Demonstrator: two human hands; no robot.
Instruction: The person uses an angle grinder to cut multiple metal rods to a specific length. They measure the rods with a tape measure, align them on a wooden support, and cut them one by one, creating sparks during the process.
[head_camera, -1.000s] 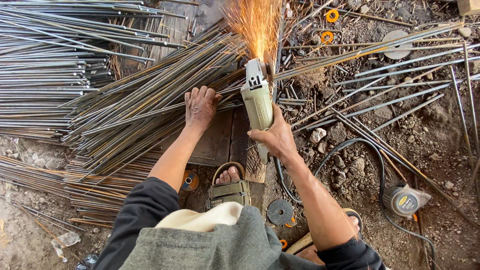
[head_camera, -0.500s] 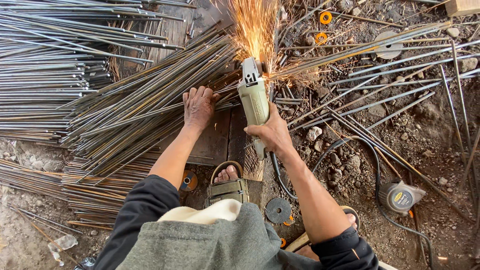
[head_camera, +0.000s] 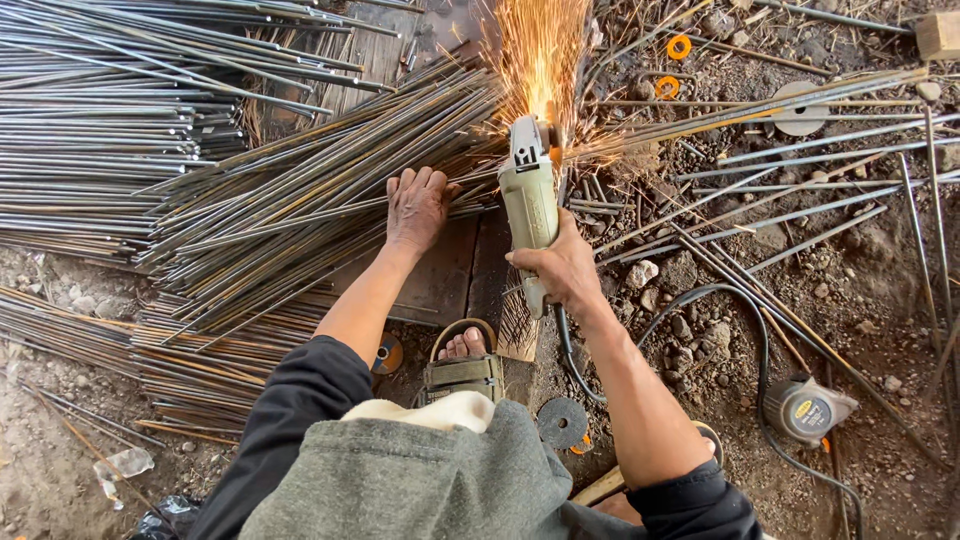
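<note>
Right hand (head_camera: 560, 268) grips the angle grinder (head_camera: 528, 200), its long axis pointing far, sparks at its tip; left hand (head_camera: 415, 205) lies flat, fingers spread, on steel rods (head_camera: 300, 200).

Pale green angle grinder (head_camera: 528, 205), orange-yellow sparks (head_camera: 540, 50), grey rusty-streaked steel rods (head_camera: 250, 200), black cable (head_camera: 700, 300), olive sandal (head_camera: 462, 375)

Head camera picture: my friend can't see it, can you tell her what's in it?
A person's right hand holds an angle grinder cutting thin steel rods, throwing orange sparks. The left hand presses the rods down.
</note>
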